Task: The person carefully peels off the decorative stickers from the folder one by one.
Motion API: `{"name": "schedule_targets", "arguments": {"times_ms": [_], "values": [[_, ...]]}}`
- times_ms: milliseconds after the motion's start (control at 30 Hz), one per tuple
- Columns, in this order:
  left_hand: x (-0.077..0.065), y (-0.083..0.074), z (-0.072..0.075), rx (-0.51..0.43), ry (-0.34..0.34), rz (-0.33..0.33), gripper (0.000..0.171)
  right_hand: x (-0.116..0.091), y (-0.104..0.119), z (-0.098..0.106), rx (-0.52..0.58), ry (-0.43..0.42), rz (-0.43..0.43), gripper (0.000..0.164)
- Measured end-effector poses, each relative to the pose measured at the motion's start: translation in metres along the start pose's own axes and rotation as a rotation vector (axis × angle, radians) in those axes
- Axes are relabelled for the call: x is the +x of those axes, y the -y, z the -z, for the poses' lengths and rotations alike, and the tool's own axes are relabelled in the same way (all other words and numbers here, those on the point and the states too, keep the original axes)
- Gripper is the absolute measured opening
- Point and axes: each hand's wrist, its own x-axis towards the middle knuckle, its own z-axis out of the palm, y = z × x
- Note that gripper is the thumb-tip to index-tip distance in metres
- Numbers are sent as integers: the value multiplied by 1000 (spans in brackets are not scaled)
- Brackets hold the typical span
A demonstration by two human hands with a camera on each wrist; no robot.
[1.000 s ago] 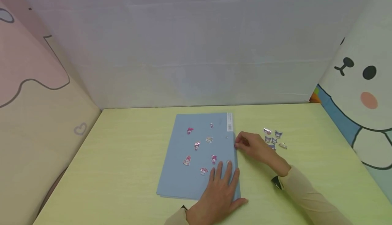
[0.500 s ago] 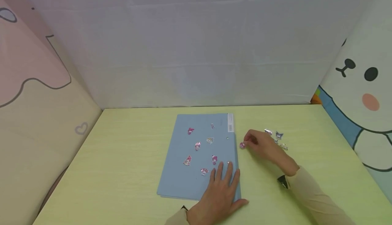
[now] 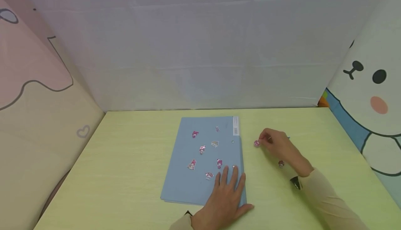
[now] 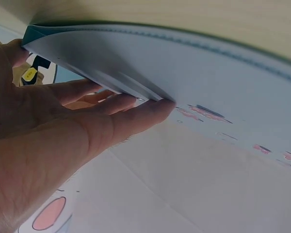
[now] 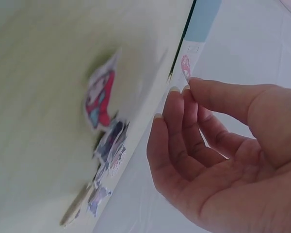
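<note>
A blue folder [image 3: 185, 183] lies on the table with several small pink and white character stickers [image 3: 202, 149] scattered over its cover. My left hand [image 3: 223, 198] rests on its lower right corner with straight, spread fingers; the left wrist view shows the cover bulging slightly near the fingertips. To the right of the folder, my right hand [image 3: 278, 148] pinches a small round pink sticker [image 3: 257, 143] between thumb and fingers, off the folder. Beneath the right wrist lies a loose sticker [image 3: 281, 164] with red on it. The right hand covers most of the other loose stickers [image 5: 111, 141] in the head view.
A white label with a barcode [image 3: 236, 125] is at the folder's upper right corner. The yellow-green tabletop [image 3: 131, 153] extends on both sides. A pale curtain [image 3: 200, 49] hangs behind the table, and printed cloth [image 3: 376, 90] with a cartoon face stands on the right.
The right hand has moved right and slightly away from the folder's edge, carrying the pink sticker, and now hides most of the loose stickers. The left hand and folder stay put.
</note>
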Motion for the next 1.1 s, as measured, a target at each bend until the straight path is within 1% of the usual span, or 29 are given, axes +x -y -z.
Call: {"name": "schedule_targets", "arguments": {"times_ms": [133,233,367,467,567,633,733,800,867,967,1033,1100], "values": [[0,-1,0,11,-1,0,79,0,-6,3,-3,-25,0,4],[0,-1,0,2,8,3,79,-1,-8,6,-9,-28,-23,5],[0,-1,1,-22,47,5,78,-2,-10,9,-16,-20,-68,7],[1,-1,2,-34,80,5,77,-2,-12,10,-24,-13,-88,9],[1,-1,2,-40,97,7,77,-2,-14,11,-30,-9,-99,9],[1,-1,2,-41,87,7,77,-2,-15,11,-34,-4,-108,9],[0,-1,2,-50,94,9,77,-2,-15,10,-43,4,-121,8],[0,-1,2,-50,86,7,77,-1,-16,10,-51,14,-129,9],[0,0,3,-55,91,5,80,-1,-17,10,-60,19,-132,10],[-2,3,5,-71,79,-11,89,-2,-18,10,-69,26,-132,12],[-2,5,6,-101,101,-28,97,-1,-19,10,-76,24,-131,12],[-3,8,8,-136,128,-50,99,-1,-20,11,-77,23,-132,12]]}}
